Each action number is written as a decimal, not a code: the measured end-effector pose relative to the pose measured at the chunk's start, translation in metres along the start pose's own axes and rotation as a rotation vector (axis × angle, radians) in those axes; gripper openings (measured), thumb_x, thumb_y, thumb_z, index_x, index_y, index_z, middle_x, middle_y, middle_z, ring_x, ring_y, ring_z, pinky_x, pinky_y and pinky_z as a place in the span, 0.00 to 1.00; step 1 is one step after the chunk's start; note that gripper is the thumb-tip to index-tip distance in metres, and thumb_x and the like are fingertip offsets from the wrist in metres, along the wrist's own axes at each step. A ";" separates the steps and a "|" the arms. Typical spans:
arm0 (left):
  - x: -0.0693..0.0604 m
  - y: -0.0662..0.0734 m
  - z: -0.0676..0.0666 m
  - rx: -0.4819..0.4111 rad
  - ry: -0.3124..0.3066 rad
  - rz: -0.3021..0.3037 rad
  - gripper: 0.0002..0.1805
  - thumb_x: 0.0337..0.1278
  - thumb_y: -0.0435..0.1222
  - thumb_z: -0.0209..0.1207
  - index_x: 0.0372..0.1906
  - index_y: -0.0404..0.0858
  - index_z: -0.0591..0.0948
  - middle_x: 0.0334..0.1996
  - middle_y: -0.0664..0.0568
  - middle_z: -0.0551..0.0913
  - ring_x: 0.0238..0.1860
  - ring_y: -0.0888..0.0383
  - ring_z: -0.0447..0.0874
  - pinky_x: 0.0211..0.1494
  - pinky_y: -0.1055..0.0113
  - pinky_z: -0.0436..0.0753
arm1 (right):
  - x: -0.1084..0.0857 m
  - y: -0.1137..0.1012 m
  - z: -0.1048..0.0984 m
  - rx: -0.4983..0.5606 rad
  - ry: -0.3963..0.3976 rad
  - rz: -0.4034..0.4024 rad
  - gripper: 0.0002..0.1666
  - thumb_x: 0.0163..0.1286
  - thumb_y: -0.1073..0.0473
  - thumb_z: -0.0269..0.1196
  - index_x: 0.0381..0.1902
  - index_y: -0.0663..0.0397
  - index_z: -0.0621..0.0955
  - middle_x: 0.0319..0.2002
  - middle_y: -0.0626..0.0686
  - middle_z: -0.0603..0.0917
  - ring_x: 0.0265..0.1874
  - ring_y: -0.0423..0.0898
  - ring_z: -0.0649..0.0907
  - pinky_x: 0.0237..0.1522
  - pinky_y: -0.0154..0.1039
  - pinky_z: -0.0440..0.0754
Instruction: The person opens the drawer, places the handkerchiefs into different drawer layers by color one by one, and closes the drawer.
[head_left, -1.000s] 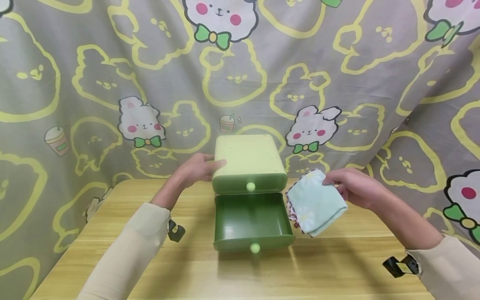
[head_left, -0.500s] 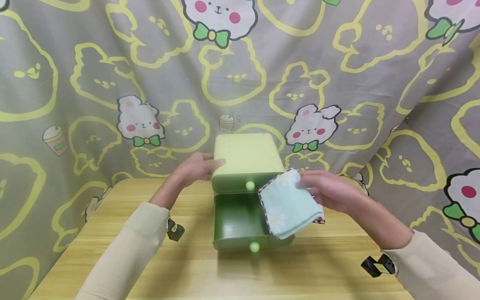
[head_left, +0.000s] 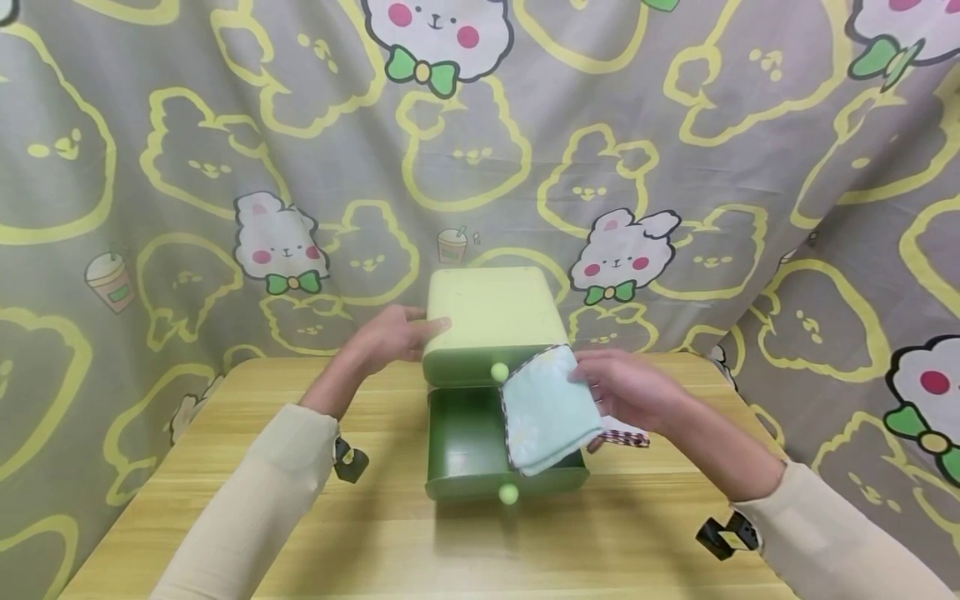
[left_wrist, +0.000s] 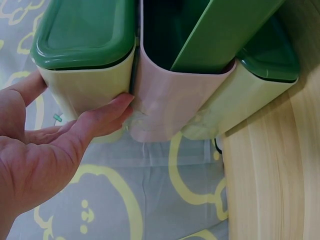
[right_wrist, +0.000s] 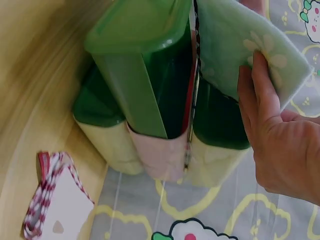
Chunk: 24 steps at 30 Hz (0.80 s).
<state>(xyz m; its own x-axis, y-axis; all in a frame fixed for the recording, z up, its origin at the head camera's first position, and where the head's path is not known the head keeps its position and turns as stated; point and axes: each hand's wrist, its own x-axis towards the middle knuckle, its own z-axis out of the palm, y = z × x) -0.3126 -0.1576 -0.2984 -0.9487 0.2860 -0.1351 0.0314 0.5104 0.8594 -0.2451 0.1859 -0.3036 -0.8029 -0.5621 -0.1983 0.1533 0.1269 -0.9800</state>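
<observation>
A small drawer unit [head_left: 495, 308] with a pale yellow top and green fronts stands on the table, its lower visible drawer [head_left: 465, 433] [left_wrist: 220, 40] pulled out. My left hand [head_left: 386, 337] [left_wrist: 50, 145] grips the unit's left side near the top, thumb on the upper surface. My right hand [head_left: 637, 387] [right_wrist: 285, 135] pinches a folded light-blue cloth [head_left: 551, 408] [right_wrist: 230, 45] with white flowers and a dark checkered edge. The cloth hangs tilted over the right part of the open drawer, hiding some of it and part of the top front.
On the wooden table [head_left: 360, 533] right of the unit lies a white item [right_wrist: 67, 210] with red-and-white trim, partly hidden by the right hand in the head view. A grey patterned curtain [head_left: 360, 167] hangs behind the table.
My right hand has carried the blue cloth left, from beside the unit to over the open drawer, uncovering some of the trimmed item. My left hand has stayed at the unit.
</observation>
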 end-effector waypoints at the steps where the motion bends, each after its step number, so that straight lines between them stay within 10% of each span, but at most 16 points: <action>1: 0.000 0.000 0.000 0.002 0.001 0.000 0.42 0.68 0.57 0.59 0.75 0.33 0.66 0.66 0.39 0.77 0.62 0.42 0.81 0.69 0.49 0.79 | 0.001 0.001 0.002 0.010 0.005 0.000 0.27 0.78 0.65 0.47 0.69 0.76 0.63 0.46 0.55 0.86 0.43 0.48 0.88 0.48 0.46 0.90; 20: -0.001 0.002 0.000 -0.009 -0.001 -0.013 0.41 0.69 0.56 0.59 0.75 0.33 0.66 0.66 0.39 0.78 0.62 0.42 0.81 0.70 0.49 0.78 | 0.019 0.022 0.032 -0.023 0.092 0.018 0.26 0.78 0.63 0.45 0.69 0.69 0.64 0.46 0.58 0.81 0.39 0.46 0.86 0.40 0.39 0.87; 24: -0.002 0.003 0.000 0.002 0.002 -0.020 0.42 0.69 0.56 0.59 0.75 0.33 0.65 0.66 0.39 0.77 0.62 0.42 0.81 0.71 0.48 0.77 | 0.019 0.029 0.032 -0.144 0.184 0.057 0.25 0.76 0.61 0.49 0.67 0.65 0.69 0.26 0.50 0.76 0.22 0.42 0.77 0.20 0.35 0.74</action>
<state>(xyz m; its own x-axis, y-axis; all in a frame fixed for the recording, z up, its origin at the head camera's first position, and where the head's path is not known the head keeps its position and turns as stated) -0.3105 -0.1571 -0.2955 -0.9499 0.2736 -0.1513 0.0129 0.5180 0.8553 -0.2372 0.1523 -0.3366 -0.8887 -0.3938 -0.2346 0.1284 0.2772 -0.9522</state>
